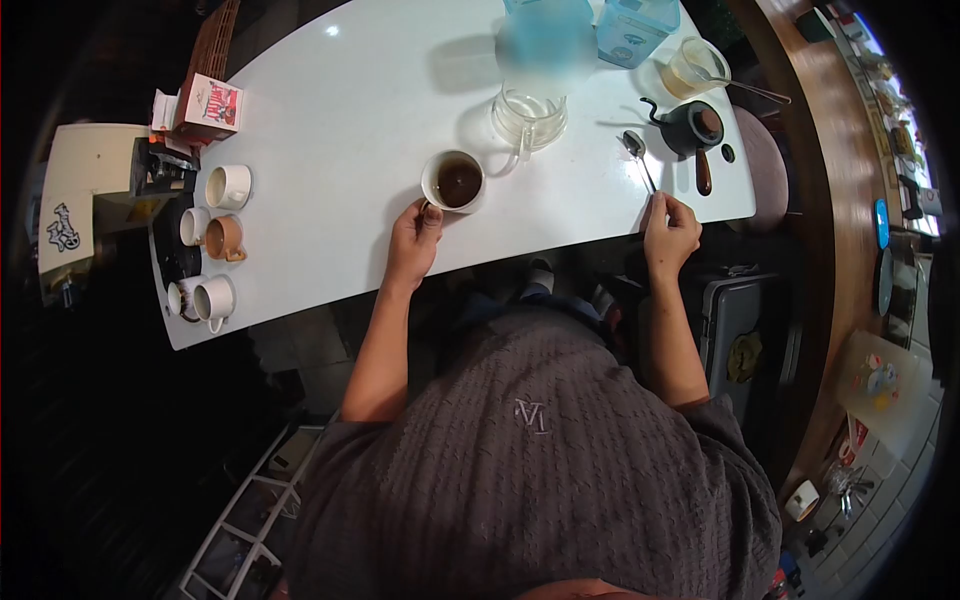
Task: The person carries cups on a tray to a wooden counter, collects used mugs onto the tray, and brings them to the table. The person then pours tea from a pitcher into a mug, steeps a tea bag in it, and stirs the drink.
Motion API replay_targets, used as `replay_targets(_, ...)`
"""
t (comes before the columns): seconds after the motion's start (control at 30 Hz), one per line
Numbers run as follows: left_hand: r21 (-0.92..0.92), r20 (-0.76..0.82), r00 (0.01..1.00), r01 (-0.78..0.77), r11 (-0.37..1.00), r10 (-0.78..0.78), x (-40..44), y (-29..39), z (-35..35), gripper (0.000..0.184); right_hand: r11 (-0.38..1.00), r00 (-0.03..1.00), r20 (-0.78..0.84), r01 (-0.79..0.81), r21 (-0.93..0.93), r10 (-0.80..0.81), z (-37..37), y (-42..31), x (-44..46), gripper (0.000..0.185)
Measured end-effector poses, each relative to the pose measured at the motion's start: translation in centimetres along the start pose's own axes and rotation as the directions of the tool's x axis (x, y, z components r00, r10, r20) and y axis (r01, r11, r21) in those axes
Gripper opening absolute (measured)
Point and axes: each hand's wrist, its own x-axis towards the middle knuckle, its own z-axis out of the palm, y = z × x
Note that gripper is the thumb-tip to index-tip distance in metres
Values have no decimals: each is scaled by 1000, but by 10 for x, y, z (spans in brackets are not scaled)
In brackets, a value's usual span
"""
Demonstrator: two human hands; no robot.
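My left hand point(415, 240) is closed on the handle of a white cup point(432, 180) with dark liquid in it. My right hand point(672, 232) pinches the handle end of a metal spoon point(643, 165), whose bowl points away from me over the white table point(340, 150). Just beyond the cup, slightly right, stands a glass jug point(528, 118). A small black kettle point(690, 128) with a brown wooden handle is beyond my right hand.
Several cups, among them an orange one point(225, 238), stand at the table's left end near a red-and-white box point(212, 103). At the far right are a blue container point(637, 35) and a glass bowl point(694, 70) with a spoon in it.
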Motion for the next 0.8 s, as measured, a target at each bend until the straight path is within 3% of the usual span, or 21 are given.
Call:
replay_targets(0.1,-30,-13,1000,4,1000,-5,-1,1,-3,41,991,998,-11,55,-124,-57,2,0,-1,17)
replay_targets(0.37,3,-76,997,0,1000,0,10,8,-30,36,983,990,-74,110,-144,-122,5,0,-4,15)
replay_targets(0.47,8,-116,993,-6,1000,7,18,12,-41,37,985,967,-198,169,24,-161,-4,-15,-12,13)
replay_targets(0.5,2,-128,992,-16,1000,16,22,14,-46,37,951,933,-255,288,110,-253,-8,-21,-13,13)
replay_targets(0.57,23,-164,986,-14,1000,18,27,16,-57,44,852,927,-312,330,406,-210,-35,-61,-19,13)
replay_targets(0.63,32,-175,984,-14,999,19,38,14,-73,45,766,875,-410,444,465,-258,-82,-106,-23,18)
replay_targets(0.67,44,-170,985,-10,999,17,43,12,-79,46,499,609,-523,792,352,-597,-109,-123,-9,23)
replay_targets(0.7,42,-166,986,-11,999,18,46,14,-84,46,555,416,-601,830,-56,-683,-135,-150,-13,37)
replay_targets(0.77,44,-158,987,-14,999,20,55,22,-92,38,259,262,-737,958,122,-623,-180,-197,-19,51)
replay_targets(0.8,45,-145,989,-16,999,22,59,22,-97,38,96,161,-783,987,129,-601,-194,-222,-27,48)
